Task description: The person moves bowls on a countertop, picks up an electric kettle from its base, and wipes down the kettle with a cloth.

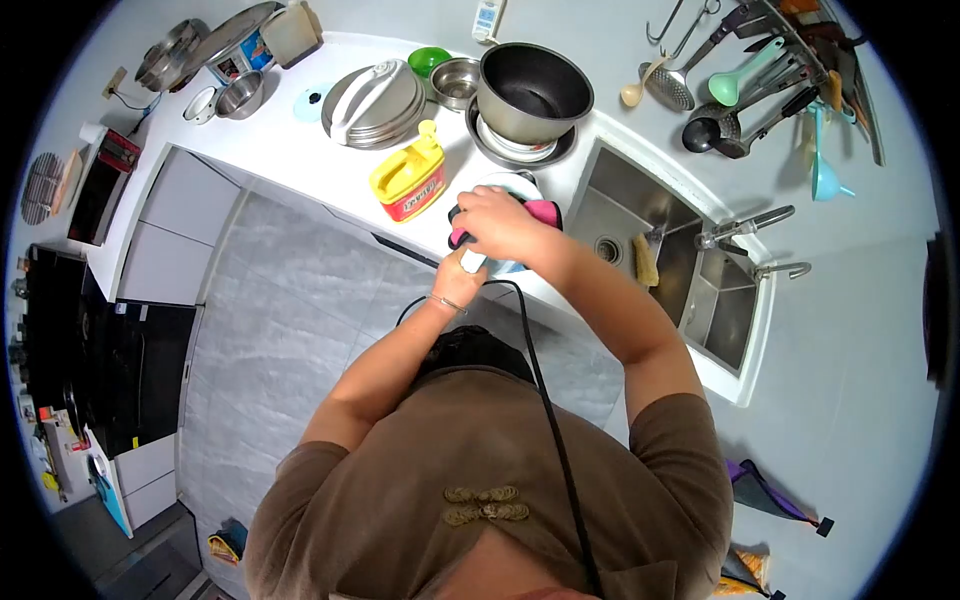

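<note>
My left hand (459, 280) is closed around a white handle (473, 261) at the counter's front edge. Just beyond it, my right hand (495, 221) presses a pink and black cloth (544, 212), its fingers bent over the cloth. Under and behind the cloth shows part of a white round item (508, 182), mostly hidden by my right hand. A yellow bottle with a red label (410, 180) stands to the left of my hands.
A dark pot (535, 92) sits on stacked dishes behind my hands. Stacked plates or lids (375, 108), a green bowl (428, 61) and a metal bowl (456, 83) line the counter. The sink (625, 205) is at right, with a yellow sponge (645, 262). Utensils hang above.
</note>
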### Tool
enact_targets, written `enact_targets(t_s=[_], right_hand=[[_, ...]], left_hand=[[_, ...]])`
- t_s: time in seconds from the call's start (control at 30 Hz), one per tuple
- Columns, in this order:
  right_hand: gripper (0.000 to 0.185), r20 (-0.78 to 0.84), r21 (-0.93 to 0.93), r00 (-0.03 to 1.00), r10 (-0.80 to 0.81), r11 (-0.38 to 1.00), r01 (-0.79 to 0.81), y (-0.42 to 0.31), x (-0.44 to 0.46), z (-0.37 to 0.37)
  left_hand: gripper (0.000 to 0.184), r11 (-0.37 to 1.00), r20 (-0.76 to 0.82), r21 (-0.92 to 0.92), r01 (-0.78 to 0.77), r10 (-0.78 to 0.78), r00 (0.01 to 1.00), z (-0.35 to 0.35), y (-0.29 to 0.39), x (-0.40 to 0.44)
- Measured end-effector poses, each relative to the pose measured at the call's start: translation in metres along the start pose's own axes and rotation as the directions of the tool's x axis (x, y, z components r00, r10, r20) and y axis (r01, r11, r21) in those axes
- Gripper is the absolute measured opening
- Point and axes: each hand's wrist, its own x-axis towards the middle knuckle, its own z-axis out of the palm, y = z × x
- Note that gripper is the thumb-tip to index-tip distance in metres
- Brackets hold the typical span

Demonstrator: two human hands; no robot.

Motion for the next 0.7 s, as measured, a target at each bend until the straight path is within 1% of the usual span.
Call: enact_targets(t_s=[0.03, 0.07, 0.1, 0.17, 0.2, 0.27, 0.3, 0.33, 0.37, 0.4, 0.43, 0.47, 0.53, 0.57, 0.6, 0.67, 0.7], right_hand=[[0.022, 0.087, -0.187, 0.996, 0.022, 0.982, -0.006, -0.007, 0.008, 0.003], [0.021, 0.169, -0.367, 0.984, 0.061, 0.93, 0.005, -0.014, 0.013, 0.005], [0.021, 0.169, -0.371, 0.984, 0.058, 0.928, 0.008, -0.02, 0.018, 0.005], [0.019, 0.258, -0.43, 0.945, 0.201, 0.9, -0.074, -0.032, 0.026, 0.004], [0.018, 0.295, -0.461, 0.916, 0.271, 0.88, -0.112, -0.035, 0.031, 0.0], [0.022, 0.291, -0.359, 0.926, 0.241, 0.925, -0.128, -0.021, 0.021, -0.009], [0.022, 0.26, -0.326, 0.942, 0.212, 0.938, -0.121, -0.014, 0.012, -0.017], [0.022, 0.23, -0.295, 0.956, 0.183, 0.949, -0.111, -0.005, 0.003, -0.025], [0.022, 0.239, -0.299, 0.955, 0.177, 0.949, -0.101, 0.008, -0.004, -0.031], [0.023, 0.216, -0.174, 0.968, 0.128, 0.981, -0.091, 0.021, -0.011, -0.035], [0.024, 0.183, -0.043, 0.979, 0.089, 0.996, -0.082, 0.027, -0.017, -0.035], [0.024, 0.185, -0.043, 0.979, 0.09, 0.996, -0.084, 0.03, -0.022, -0.033], [0.025, 0.085, 0.181, 0.984, 0.155, 0.969, -0.168, 0.036, -0.029, -0.028], [0.027, 0.054, 0.27, 0.982, 0.181, 0.944, -0.189, 0.04, -0.033, -0.023], [0.027, 0.056, 0.272, 0.982, 0.182, 0.943, -0.19, 0.038, -0.038, -0.022], [0.027, -0.056, 0.327, 0.971, 0.232, 0.923, -0.202, 0.028, -0.052, -0.017], [0.029, -0.134, 0.261, 0.972, 0.191, 0.954, -0.151, 0.025, -0.06, -0.004]], left_hand=[[0.022, 1.0, -0.001, -0.001, 0.017, -0.017, 1.0, 0.0, 0.0, 0.0], [0.022, 0.999, -0.001, -0.001, 0.035, -0.035, 0.999, 0.001, -0.001, -0.002], [0.022, 1.0, -0.005, -0.004, 0.031, -0.031, 1.0, 0.002, -0.003, -0.001], [0.022, 0.99, -0.028, 0.116, -0.085, 0.089, 0.996, 0.004, -0.008, 0.001], [0.022, 0.989, -0.035, 0.117, -0.088, 0.093, 0.995, 0.001, -0.003, 0.002], [0.026, 0.996, 0.0, -0.023, 0.084, -0.084, 0.996, -0.002, 0.005, -0.002], [0.031, 0.997, -0.026, -0.033, 0.064, -0.065, 0.998, 0.003, -0.01, -0.001], [0.031, 0.997, -0.036, -0.042, 0.065, -0.067, 0.997, 0.001, -0.005, 0.0], [0.032, 0.997, -0.044, -0.052, 0.065, -0.067, 0.997, -0.001, 0.0, 0.0], [0.033, 0.996, -0.045, -0.059, 0.07, -0.073, 0.996, -0.002, 0.003, -0.004], [0.032, 0.996, -0.005, -0.02, 0.083, -0.083, 0.997, -0.004, 0.0, -0.002], [0.032, 0.996, -0.003, -0.022, 0.084, -0.084, 0.996, -0.003, -0.001, -0.003], [0.031, 0.998, -0.021, -0.021, 0.059, -0.059, 0.998, -0.003, -0.001, -0.001], [0.032, 0.998, -0.006, -0.011, 0.068, -0.069, 0.998, -0.003, -0.003, 0.0], [0.032, 0.997, -0.005, -0.011, 0.071, -0.071, 0.997, -0.003, -0.001, -0.001], [0.032, 0.998, 0.002, -0.057, 0.034, -0.034, 0.999, -0.004, 0.001, -0.001], [0.032, 0.998, 0.006, -0.057, 0.038, -0.038, 0.999, -0.005, 0.003, -0.001]])
